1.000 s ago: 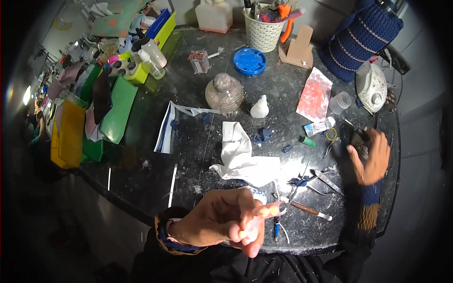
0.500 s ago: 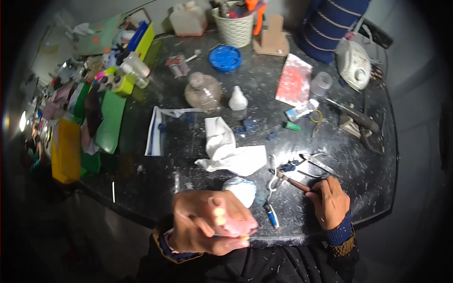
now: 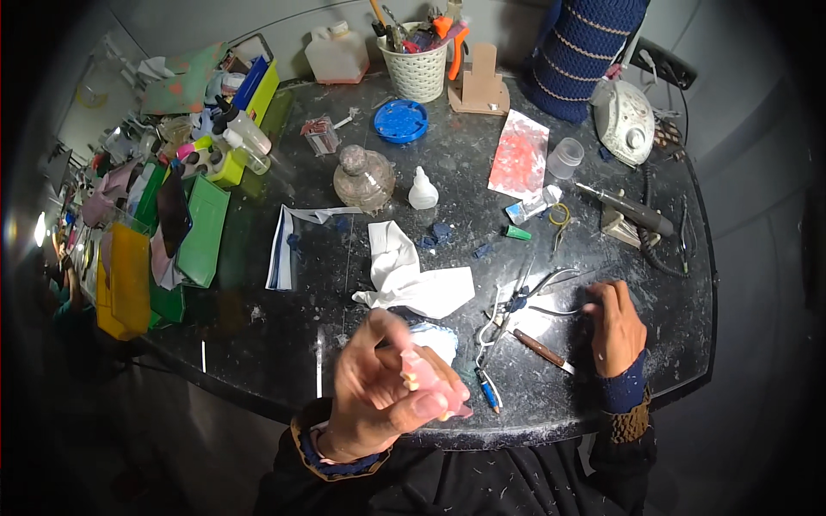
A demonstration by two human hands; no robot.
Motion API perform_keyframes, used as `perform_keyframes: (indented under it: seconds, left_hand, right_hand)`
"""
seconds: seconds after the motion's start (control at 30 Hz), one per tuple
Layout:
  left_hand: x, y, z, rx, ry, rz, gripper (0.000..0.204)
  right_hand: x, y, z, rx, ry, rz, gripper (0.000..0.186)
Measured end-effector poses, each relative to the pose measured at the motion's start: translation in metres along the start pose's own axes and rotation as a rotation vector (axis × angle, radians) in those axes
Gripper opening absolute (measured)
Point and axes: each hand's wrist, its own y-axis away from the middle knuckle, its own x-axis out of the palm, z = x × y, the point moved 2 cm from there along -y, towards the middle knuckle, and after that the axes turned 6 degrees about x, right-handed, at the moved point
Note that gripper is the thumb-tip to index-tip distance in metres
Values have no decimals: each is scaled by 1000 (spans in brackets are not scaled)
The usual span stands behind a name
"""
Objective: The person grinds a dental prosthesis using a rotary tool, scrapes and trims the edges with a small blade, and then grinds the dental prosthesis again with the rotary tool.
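A person's left hand [image 3: 387,391] curls its fingers around a pink denture piece [image 3: 428,384], raised at six o'clock over the dark worktable [image 3: 258,284]. At four o'clock the right hand [image 3: 615,322] rests on the surface, fingers loosely spread beside metal hand tools [image 3: 525,297]. A firm, steady pinch on the pink base, judged from here, would keep the piece from slipping.

Red-white flat packet [image 3: 519,156] mid-bench – small clear sachet [image 3: 532,205] just below (crumpled).

A dark, dusty stone worktable [image 3: 258,344] stands against a plain grey wall [image 3: 284,17].
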Motion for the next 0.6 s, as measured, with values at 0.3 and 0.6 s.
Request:
perform_keyframes:
  seconds: [0.3, 0.6]
  left_hand:
    - [-9, -3, 3, -132, -34, 88, 22]
    - [-1, -6, 3, -145, -153, -61, 14]
  right_hand:
    - [0, -24, -2, -229, 54, -90, 39]
    - [15, -52, -22, -404, 42, 1, 31]
